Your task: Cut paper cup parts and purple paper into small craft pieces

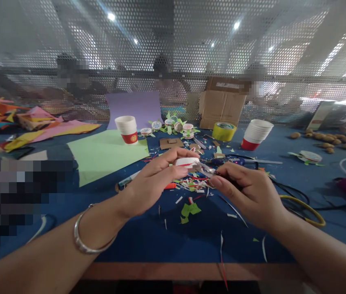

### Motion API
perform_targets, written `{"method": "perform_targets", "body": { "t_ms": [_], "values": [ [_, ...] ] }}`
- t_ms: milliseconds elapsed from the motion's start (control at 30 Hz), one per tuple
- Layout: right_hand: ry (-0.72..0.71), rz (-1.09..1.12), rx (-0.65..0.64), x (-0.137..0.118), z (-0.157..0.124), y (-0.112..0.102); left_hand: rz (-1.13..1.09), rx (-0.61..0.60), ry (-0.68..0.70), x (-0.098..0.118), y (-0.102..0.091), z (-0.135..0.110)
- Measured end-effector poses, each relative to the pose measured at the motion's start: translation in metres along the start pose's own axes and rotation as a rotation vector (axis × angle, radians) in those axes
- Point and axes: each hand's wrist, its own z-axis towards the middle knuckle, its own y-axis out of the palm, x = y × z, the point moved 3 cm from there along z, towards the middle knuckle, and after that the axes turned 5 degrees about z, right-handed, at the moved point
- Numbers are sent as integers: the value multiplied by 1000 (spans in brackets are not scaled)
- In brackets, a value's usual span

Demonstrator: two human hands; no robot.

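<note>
My left hand (157, 179) is closed around a white and red piece of paper cup (186, 163), held over the middle of the table. Between the thumb and fingers of my right hand (246, 190) is a thin metal blade (206, 169), its tip against or very near the cup piece. The blade's handle end is hidden in my fingers. Beneath both hands lie white and red paper scraps (195, 183) and green paper bits (189, 210).
Stacked paper cups (126, 126) stand left, another stack (257, 134) right. Behind are small cup-bottom pieces with green strips (188, 130), yellow tape (223, 131) and a cardboard box (222, 106). Green paper (105, 157) lies left; cables (307, 210) and walnut-like objects (344, 139) lie right.
</note>
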Motion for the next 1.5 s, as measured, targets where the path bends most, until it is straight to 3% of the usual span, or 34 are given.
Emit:
{"method": "perform_targets", "body": {
  "t_ms": [333, 567, 933, 1500],
  "values": [
    [-109, -49, 19, -6, -1, 1, -89, -153, -66, -1, 13, -5],
    [-175, -94, 62, -6, -3, 2, -48, -42, -22, 2, 10, -2],
    [-44, -34, 1, -1, -2, 2, 127, 175, 174, 4, -2, -2],
    [-80, -33, -47, -5, -1, 3, 387, 168, 356, 10, -1, -4]
  ]
}}
